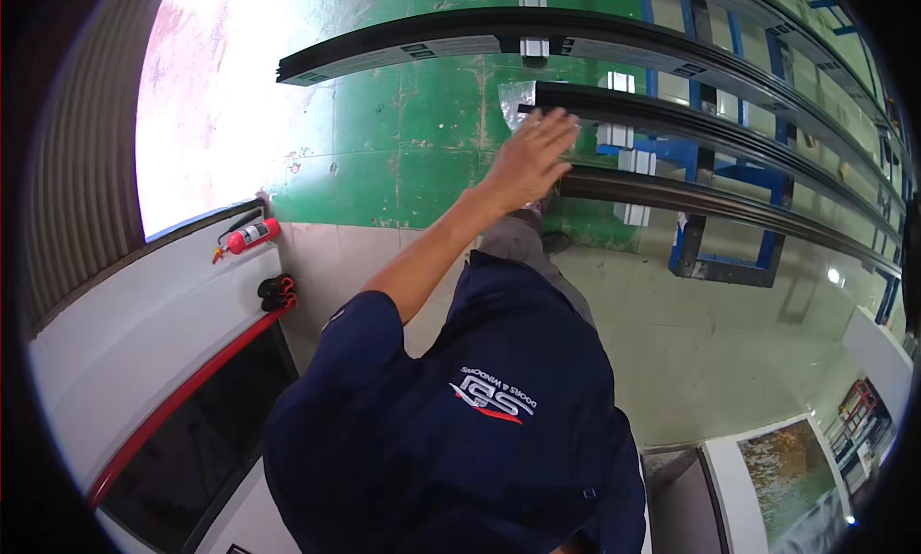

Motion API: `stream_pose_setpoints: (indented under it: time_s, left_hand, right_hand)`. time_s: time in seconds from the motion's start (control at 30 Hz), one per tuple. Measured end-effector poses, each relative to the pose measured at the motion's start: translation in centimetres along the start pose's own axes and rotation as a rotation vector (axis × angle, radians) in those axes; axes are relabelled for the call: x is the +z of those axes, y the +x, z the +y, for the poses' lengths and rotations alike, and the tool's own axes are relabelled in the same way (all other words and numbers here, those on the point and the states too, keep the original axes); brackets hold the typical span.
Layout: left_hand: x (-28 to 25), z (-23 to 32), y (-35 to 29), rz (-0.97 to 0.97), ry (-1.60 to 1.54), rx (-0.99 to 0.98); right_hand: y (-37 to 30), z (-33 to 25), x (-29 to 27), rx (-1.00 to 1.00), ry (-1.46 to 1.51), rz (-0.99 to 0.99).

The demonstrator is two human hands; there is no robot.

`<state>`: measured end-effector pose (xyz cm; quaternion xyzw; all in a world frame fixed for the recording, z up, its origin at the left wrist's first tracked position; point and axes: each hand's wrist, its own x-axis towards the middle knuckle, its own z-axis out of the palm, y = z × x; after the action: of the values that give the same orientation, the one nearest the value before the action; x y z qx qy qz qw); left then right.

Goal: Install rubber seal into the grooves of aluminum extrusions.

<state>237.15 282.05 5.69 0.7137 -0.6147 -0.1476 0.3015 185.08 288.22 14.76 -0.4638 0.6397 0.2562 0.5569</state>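
Note:
My left hand (533, 159) reaches forward with its fingers stretched out and a little apart, and nothing shows in its grasp. It is over the near ends of two long dark window-frame profiles, the middle profile (652, 112) and the nearest profile (691, 197). Whether it touches either one I cannot tell. Just beyond the fingertips, a piece of clear plastic film (516, 101) is at the middle profile's end. My right hand is out of sight; the right sleeve (622, 492) hangs by my side.
Another long dark profile (413, 47) lies farther off, on white blocks (617, 82). A blue metal stand (724, 266) supports them at the right. On the left are a red fire extinguisher (251, 235), a black-and-orange pair of objects (277, 292) and a red-edged dark panel (206, 439).

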Motion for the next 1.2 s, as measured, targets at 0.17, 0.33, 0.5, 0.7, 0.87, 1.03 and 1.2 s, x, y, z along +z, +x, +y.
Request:
stream_pose_setpoints:
  time_s: [0.17, 0.33, 0.5, 0.7, 0.87, 1.03, 1.2]
  left_hand:
    - [-2.3, -3.0, -5.2, 0.185, -0.079, -0.268]
    - [-1.6, -6.9, -3.6, 0.231, -0.63, -0.613]
    - [-2.3, -8.3, 1.1, -0.115, -1.049, -0.699]
    - [-3.3, -10.9, 3.1, -0.322, -0.784, -0.486]
    - [-5.0, -11.6, 4.0, -0.455, -0.733, -0.413]
    - [-6.6, -12.5, 3.4, -0.545, -0.805, -0.487]
    - [-6.2, -12.3, 3.6, -0.55, -0.988, -0.512]
  right_hand:
    - [-2.4, 0.4, 5.1, 0.038, 0.126, -0.033]
    - [-5.7, -2.2, 8.1, 0.105, 0.19, -0.014]
    - [-6.3, -7.7, 9.0, 0.149, 0.237, -0.034]
    - [-0.5, -14.6, 9.1, -0.376, 0.093, -0.103]
    - [1.6, -28.7, 10.8, -0.494, 0.068, -0.168]
    - [5.9, -35.9, 13.9, -0.777, 0.068, -0.121]
    - [9.6, -36.8, 15.5, -0.682, 0.151, -0.033]
